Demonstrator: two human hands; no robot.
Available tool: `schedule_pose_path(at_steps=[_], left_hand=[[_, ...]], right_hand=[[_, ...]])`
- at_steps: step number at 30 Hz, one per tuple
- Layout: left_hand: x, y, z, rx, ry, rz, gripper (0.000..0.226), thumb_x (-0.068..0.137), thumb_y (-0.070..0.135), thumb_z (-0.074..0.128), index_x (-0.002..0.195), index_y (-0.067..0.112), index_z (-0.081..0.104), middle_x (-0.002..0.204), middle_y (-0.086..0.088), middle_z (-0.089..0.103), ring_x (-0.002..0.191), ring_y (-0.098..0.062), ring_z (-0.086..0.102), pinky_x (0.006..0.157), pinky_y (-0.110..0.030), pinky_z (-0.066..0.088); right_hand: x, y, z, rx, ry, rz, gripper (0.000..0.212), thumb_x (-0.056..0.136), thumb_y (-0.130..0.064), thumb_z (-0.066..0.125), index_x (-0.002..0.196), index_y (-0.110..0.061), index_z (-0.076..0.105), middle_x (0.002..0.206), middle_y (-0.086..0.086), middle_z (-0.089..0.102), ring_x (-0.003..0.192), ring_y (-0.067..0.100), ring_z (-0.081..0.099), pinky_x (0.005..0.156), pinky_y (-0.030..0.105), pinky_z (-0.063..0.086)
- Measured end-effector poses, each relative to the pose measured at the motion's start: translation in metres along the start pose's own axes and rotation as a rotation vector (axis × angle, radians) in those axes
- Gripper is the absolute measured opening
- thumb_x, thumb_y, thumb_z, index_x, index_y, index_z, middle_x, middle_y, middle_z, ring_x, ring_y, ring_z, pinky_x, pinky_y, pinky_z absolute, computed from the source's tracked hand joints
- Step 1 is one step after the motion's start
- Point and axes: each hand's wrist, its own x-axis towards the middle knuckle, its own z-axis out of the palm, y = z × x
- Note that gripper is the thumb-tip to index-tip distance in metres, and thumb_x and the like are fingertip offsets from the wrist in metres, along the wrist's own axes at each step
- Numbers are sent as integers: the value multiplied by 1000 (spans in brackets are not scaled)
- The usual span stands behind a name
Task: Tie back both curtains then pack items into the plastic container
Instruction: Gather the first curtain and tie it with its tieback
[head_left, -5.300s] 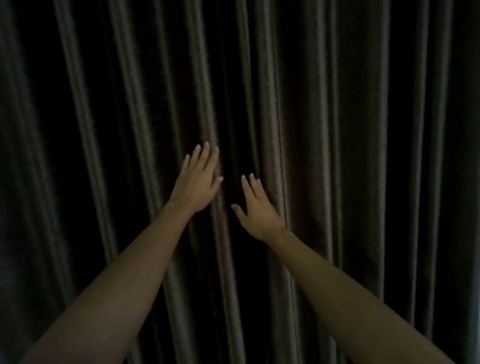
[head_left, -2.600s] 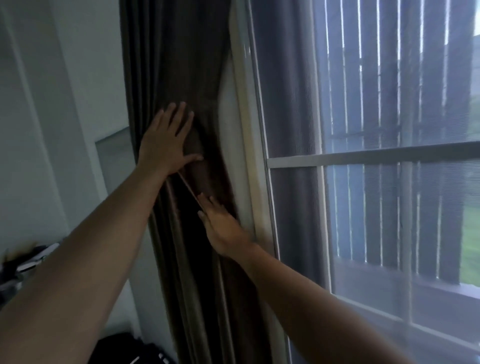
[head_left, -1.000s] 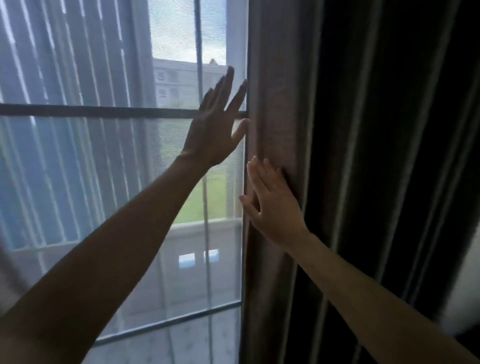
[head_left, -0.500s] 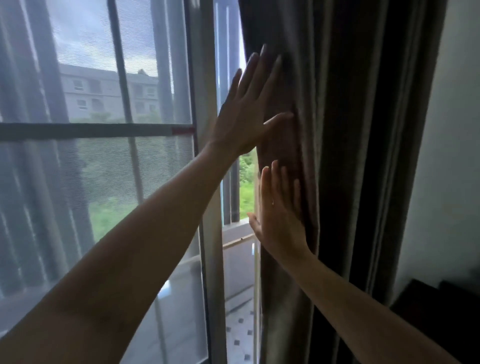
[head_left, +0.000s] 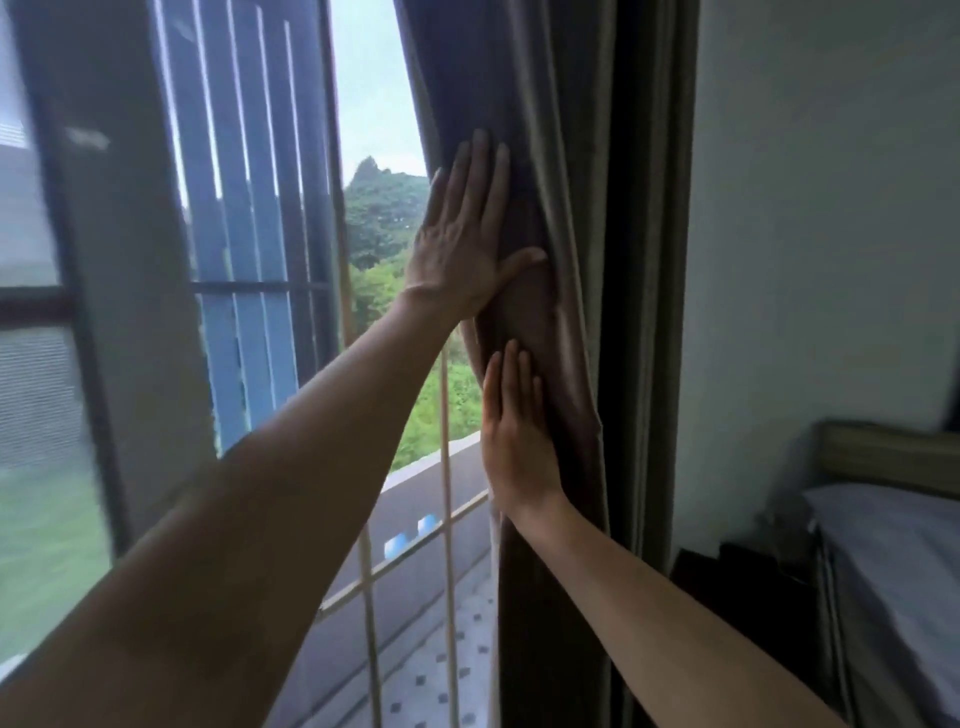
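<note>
1. While our left hand (head_left: 465, 244) lies flat on the dark curtain (head_left: 566, 208), fingers straight and thumb spread, it grips nothing.
2. Our right hand (head_left: 517, 441) presses the same gathered folds lower down, palm flat, fingers together and pointing up, also unclenched.
3. We see the curtain bunched at the window's (head_left: 291, 218) right edge, beside the wall (head_left: 821, 218).
4. We see a bed (head_left: 898, 561) low on the right.
</note>
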Motion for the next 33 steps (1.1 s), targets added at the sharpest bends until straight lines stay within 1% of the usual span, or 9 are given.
schedule_pose_path(at_steps=[3, 8, 11, 14, 17, 20, 24, 27, 33], left_hand=[[21, 10, 39, -2, 20, 10, 99, 86, 75, 26, 153, 5, 4, 160, -19, 2, 149, -32, 1, 122, -40, 3], [58, 37, 110, -38, 30, 37, 100, 85, 76, 26, 153, 6, 6, 160, -18, 2, 149, -31, 1, 122, -41, 3], [80, 57, 155, -51, 29, 41, 99, 86, 75, 27, 153, 6, 7, 160, -18, 3, 149, -31, 1, 122, -41, 3], [103, 71, 194, -66, 18, 40, 99, 85, 76, 26, 153, 7, 6, 161, -17, 2, 149, -31, 1, 122, -41, 3], [127, 85, 231, -81, 4, 37, 98, 86, 75, 27, 154, 9, 2, 161, -15, -2, 149, -29, -3, 122, -41, 1], [147, 101, 269, -112, -36, 58, 97, 86, 74, 29, 154, 10, -1, 161, -15, -5, 149, -29, -5, 122, -42, 1], [170, 124, 314, -155, -36, 65, 98, 86, 74, 32, 154, 12, -1, 161, -14, -6, 149, -28, -6, 121, -42, -1], [190, 136, 339, -160, -41, 78, 99, 86, 75, 29, 154, 11, -2, 161, -15, -7, 149, -29, -7, 121, -43, 0], [213, 152, 398, -227, -159, 103, 101, 85, 74, 34, 153, 14, -11, 160, -11, -17, 147, -25, -15, 121, -41, -6]], right_hand=[[13, 32, 33, 10, 42, 23, 53, 100, -8, 35, 148, 9, 20, 154, 31, 19, 144, 40, 23, 118, 47, 24], [27, 93, 87, -47, 18, 32, 56, 103, -15, 31, 149, 10, 12, 155, 33, 13, 145, 43, 17, 119, 48, 18], [33, 129, 115, -69, 56, 10, 48, 104, -12, 18, 147, 11, 22, 151, 33, 25, 141, 42, 28, 114, 47, 31], [47, 163, 141, -41, 69, 31, 54, 105, -11, 4, 142, 7, 39, 147, 28, 38, 137, 38, 39, 108, 44, 40], [61, 195, 172, -10, 40, 72, 49, 106, -14, 11, 145, 9, 31, 150, 29, 32, 139, 38, 34, 112, 45, 35], [62, 226, 201, -2, 29, 111, 51, 104, -8, 2, 147, 10, 20, 153, 32, 20, 143, 41, 23, 115, 46, 29], [66, 270, 234, -39, 26, 118, 56, 100, -5, 31, 149, 11, 7, 156, 33, 8, 146, 42, 14, 119, 47, 19], [77, 295, 253, -71, 36, 144, 60, 95, 5, 35, 150, 9, 10, 157, 29, 9, 146, 39, 15, 119, 45, 19], [80, 328, 297, -124, -96, 159, 66, 93, 0, 33, 149, 10, 1, 156, 33, -4, 145, 43, 3, 120, 48, 16]])
